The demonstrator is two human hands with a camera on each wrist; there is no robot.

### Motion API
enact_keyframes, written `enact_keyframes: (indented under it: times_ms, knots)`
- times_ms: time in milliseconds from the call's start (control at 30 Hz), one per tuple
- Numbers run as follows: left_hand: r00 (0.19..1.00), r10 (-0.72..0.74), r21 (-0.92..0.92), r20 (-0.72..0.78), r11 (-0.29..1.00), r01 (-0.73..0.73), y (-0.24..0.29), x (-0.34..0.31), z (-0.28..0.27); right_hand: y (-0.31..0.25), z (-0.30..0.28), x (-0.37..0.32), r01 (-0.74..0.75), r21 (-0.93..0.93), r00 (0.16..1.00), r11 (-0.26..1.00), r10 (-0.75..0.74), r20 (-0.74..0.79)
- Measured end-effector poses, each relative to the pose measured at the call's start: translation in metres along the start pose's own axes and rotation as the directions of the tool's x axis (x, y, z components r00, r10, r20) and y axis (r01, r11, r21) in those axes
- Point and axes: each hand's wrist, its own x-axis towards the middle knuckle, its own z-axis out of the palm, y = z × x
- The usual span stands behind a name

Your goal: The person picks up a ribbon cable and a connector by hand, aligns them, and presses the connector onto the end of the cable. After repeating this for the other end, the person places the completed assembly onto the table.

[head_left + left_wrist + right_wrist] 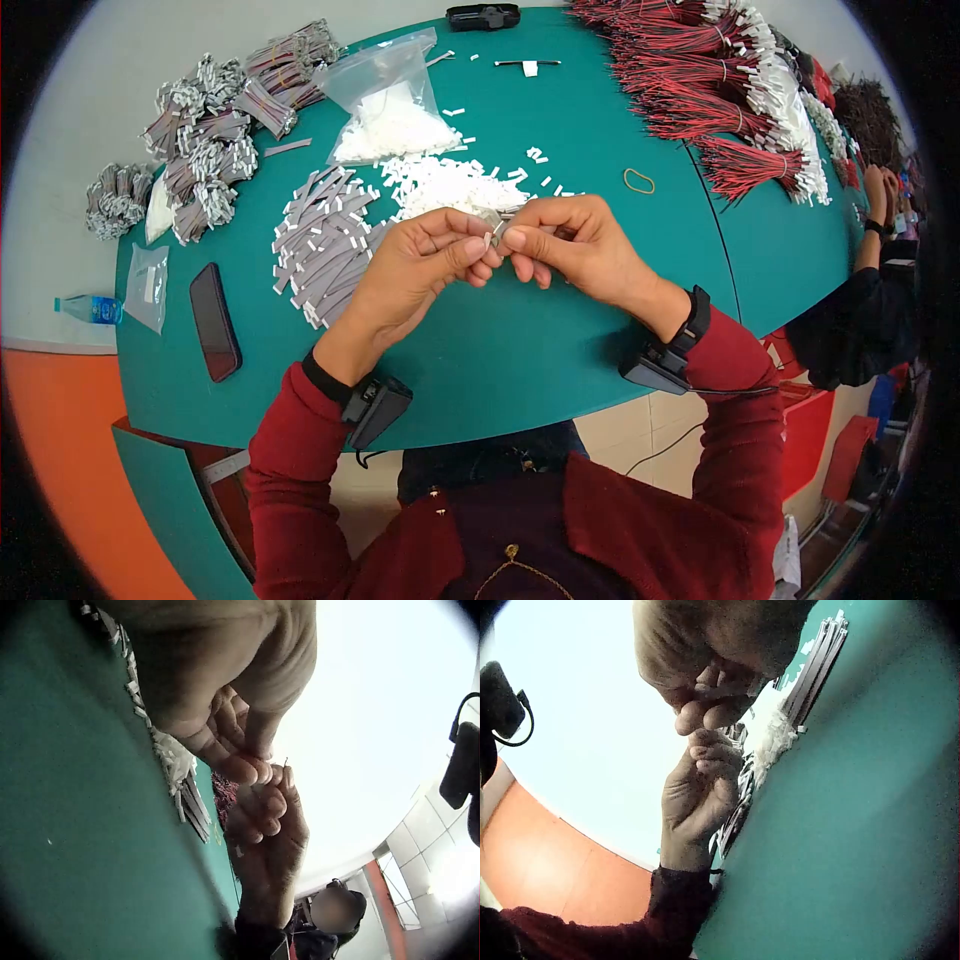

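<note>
Both hands meet above the green table (480, 330), fingertips close together. My left hand (425, 262) pinches a tiny white piece (488, 240) between thumb and forefinger. Opposite it, my right hand (575, 245) pinches the end of a short grey strip (497, 229), mostly hidden by the fingers. I cannot tell whether the two pieces are joined. Just beyond the fingertips spreads a heap of small white connector housings (440, 185). Left of the hands lies a pile of grey flat cables (325, 240) with white ends.
A clear bag of white pieces (395, 125) stands behind the heap. Bundled grey cables (205, 150) are at the back left, bundles of red-and-black wires (690, 80) at the back right. A phone (215, 322), a bottle (88, 309) and a rubber band (639, 181) lie around. Another person's arm (872, 240) is at right.
</note>
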Motion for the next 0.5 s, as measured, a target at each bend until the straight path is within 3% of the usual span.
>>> enact_keyframes:
  times_ms: [200, 500]
  knots:
    - [1.000, -0.015, -0.063, 0.023, 0.998, 0.017, 0.0016, -0.0005, -0.0036, 0.0005, 0.0008, -0.0010, -0.072, -0.039, 0.996, 0.997, 0.073, 0.043]
    - [0.998, -0.009, -0.048, 0.064, 0.999, 0.012, 0.0015, -0.0016, -0.0025, 0.0023, 0.0022, -0.0024, -0.054, -0.070, 0.996, 0.996, 0.059, 0.069]
